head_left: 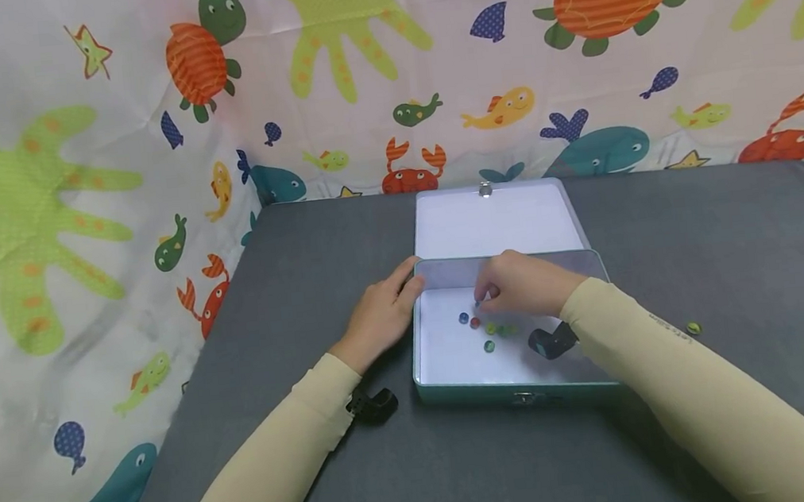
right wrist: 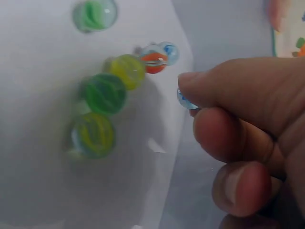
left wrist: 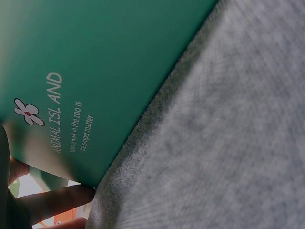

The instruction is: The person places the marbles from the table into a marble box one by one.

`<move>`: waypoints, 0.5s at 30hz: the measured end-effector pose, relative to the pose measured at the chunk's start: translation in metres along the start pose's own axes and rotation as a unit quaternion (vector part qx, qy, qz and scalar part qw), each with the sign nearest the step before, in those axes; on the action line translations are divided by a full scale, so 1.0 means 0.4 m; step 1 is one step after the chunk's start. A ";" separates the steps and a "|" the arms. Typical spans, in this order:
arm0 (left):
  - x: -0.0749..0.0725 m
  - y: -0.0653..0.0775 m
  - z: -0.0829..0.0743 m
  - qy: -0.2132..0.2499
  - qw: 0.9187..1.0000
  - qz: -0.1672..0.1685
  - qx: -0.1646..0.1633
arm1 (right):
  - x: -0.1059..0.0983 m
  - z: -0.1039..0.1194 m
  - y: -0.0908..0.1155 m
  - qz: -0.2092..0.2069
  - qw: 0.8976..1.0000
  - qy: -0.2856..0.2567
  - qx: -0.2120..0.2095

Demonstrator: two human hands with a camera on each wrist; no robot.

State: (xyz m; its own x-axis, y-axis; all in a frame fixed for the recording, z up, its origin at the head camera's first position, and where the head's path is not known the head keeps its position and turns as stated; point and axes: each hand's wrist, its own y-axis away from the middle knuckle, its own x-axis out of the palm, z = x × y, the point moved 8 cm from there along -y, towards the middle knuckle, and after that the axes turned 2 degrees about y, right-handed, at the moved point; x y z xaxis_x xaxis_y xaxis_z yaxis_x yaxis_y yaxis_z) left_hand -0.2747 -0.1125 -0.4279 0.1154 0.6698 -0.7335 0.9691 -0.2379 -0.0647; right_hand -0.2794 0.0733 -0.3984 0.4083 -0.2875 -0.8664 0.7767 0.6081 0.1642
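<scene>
An open metal tin box (head_left: 472, 391) with green outer walls stands on the table. My left hand (head_left: 381, 317) holds its far left corner, the thumb at the rim; in the left wrist view a finger (left wrist: 62, 200) reaches round the green wall. Above the box's white floor, my right hand (head_left: 523, 282) pinches a clear glass marble with blue (right wrist: 185, 99) between thumb and fingers. Several loose marbles lie on that floor: a blue one (head_left: 464, 318), a red-orange one (right wrist: 155, 63), a yellow one (right wrist: 128, 71) and green ones, such as this green marble (right wrist: 106, 93).
The box's hinged lid (head_left: 496, 219) lies tipped back behind it, with a metal clasp (head_left: 486, 189) at its far edge. One yellow-green marble (head_left: 693, 328) sits on the dark grey table (head_left: 319, 290), right of the box. A sea-animal curtain (head_left: 364, 150) hangs behind and at the left.
</scene>
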 end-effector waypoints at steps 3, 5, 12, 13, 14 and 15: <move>0.001 0.000 0.002 0.000 1.000 -0.001 0.002 | 0.009 -0.001 -0.002 0.007 1.000 0.007 0.002; 0.001 0.001 0.003 0.000 1.000 -0.002 0.002 | 0.013 -0.002 -0.002 0.012 1.000 0.012 0.003; 0.003 0.000 0.004 0.004 1.000 0.000 0.006 | 0.026 -0.009 -0.003 0.029 0.999 0.023 0.010; 0.003 0.000 0.004 0.005 1.000 -0.001 0.005 | 0.027 -0.008 -0.004 0.028 0.999 0.023 0.007; 0.002 -0.001 0.004 0.004 1.000 -0.002 0.005 | 0.027 -0.008 -0.004 0.029 0.999 0.022 0.007; 0.002 -0.001 0.004 0.003 1.000 -0.002 0.004 | 0.028 -0.009 -0.004 0.030 0.999 0.022 0.006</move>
State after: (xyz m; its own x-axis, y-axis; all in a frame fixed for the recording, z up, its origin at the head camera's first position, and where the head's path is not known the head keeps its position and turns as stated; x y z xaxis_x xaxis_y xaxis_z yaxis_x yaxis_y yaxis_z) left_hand -0.2752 -0.1130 -0.4297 0.1135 0.6752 -0.7288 0.9678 -0.2409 -0.0725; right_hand -0.2776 0.0718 -0.4100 0.4334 -0.2187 -0.8743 0.7575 0.6139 0.2220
